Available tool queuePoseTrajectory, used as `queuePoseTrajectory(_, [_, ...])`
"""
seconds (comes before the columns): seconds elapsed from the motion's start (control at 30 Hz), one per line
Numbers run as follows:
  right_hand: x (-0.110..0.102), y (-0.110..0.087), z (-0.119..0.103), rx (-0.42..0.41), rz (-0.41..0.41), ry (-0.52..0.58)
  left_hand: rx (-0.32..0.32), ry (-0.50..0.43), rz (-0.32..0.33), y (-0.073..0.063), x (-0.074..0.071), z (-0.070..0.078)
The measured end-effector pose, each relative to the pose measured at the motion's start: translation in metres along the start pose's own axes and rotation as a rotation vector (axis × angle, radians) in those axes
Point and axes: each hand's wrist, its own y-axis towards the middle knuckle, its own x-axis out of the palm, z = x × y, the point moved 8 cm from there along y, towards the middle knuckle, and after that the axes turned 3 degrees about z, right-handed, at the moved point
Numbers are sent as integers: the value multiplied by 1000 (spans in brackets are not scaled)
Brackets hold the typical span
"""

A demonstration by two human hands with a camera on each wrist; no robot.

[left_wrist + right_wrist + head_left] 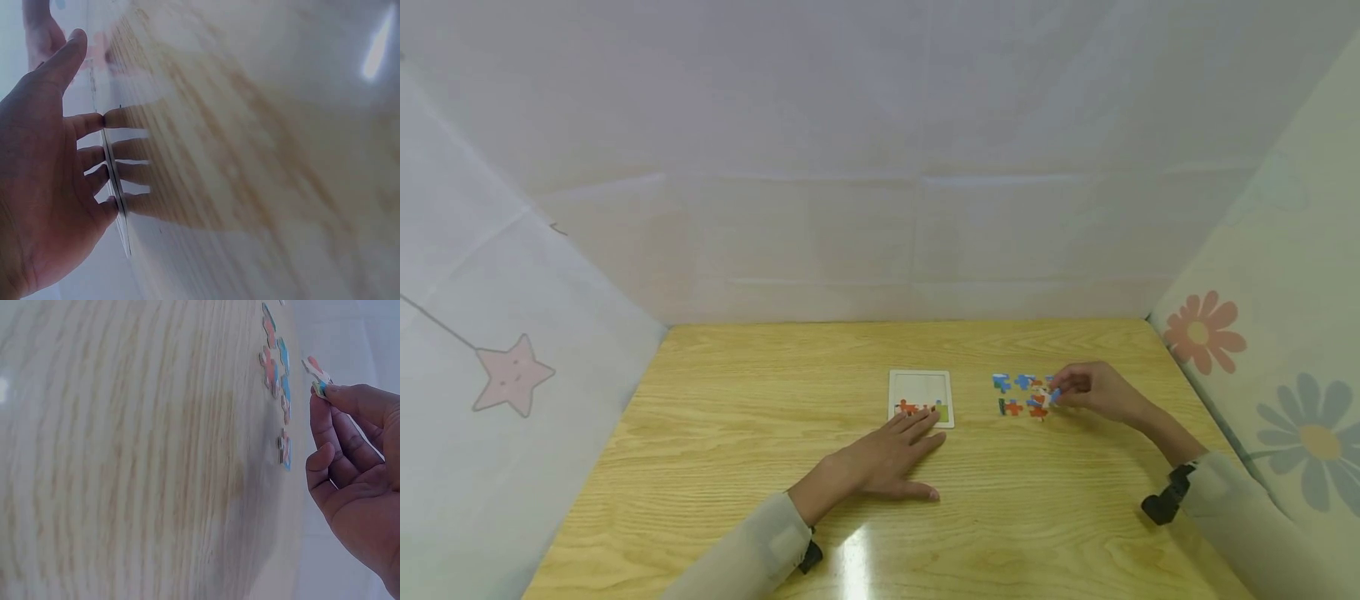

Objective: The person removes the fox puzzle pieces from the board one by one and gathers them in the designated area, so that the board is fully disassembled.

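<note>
My left hand (891,458) lies with fingers spread, its fingertips on the lower edge of a white puzzle frame (892,387). A row of joined red, white and green pieces (942,412) runs along the bottom of that frame, partly hidden by the fingers. In the left wrist view the fingers touch the thin edge of the frame (111,165). Thumb and index finger of my right hand (1093,392) pinch a puzzle piece (320,372), coloured white, blue and red, held above the table. Below it loose puzzle pieces (1013,407) lie close together.
The wooden table (737,392) has a white cloth wall (820,242) behind it. Side cloths carry a pink star (513,375) on the left and flowers (1206,332) on the right. Several loose pieces (270,372) also show in the right wrist view.
</note>
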Motion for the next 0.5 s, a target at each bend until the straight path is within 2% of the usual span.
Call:
queuePoseTrajectory(0.2, [-3, -8, 7, 24, -9, -5, 2, -1, 1, 0, 1, 0])
queuePoseTrajectory(0.5, [-7, -14, 10, -15, 2, -20, -3, 11, 1, 1, 2, -2])
